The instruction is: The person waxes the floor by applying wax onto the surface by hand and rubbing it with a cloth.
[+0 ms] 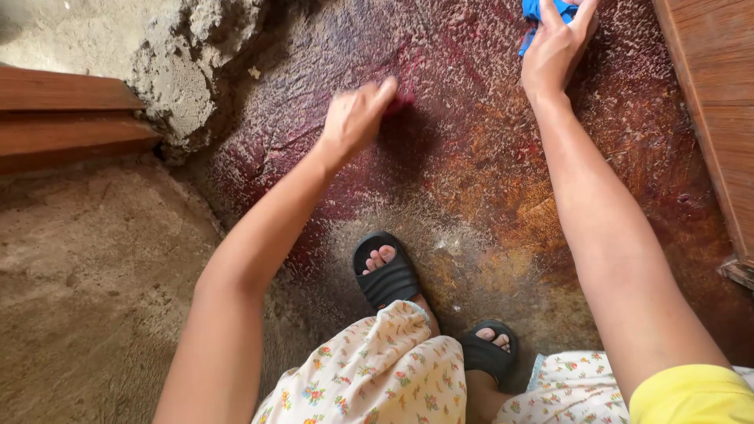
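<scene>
The left hand's (355,118) fingers were curled around a small reddish wad (402,100) pressed to the stained red floor (463,157) at upper centre — apparently mid-rub. At the top right, the right hand (556,49) lay flat, fingers spread, on a blue cloth (534,11). The next stroke seemingly needed firm pressure.

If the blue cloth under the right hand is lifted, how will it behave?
The blue cloth looks crumpled under the right hand, so it is probably floppy and would sag. It seems thin, likely light. On the rough red floor it may drag rather than slide.
</scene>
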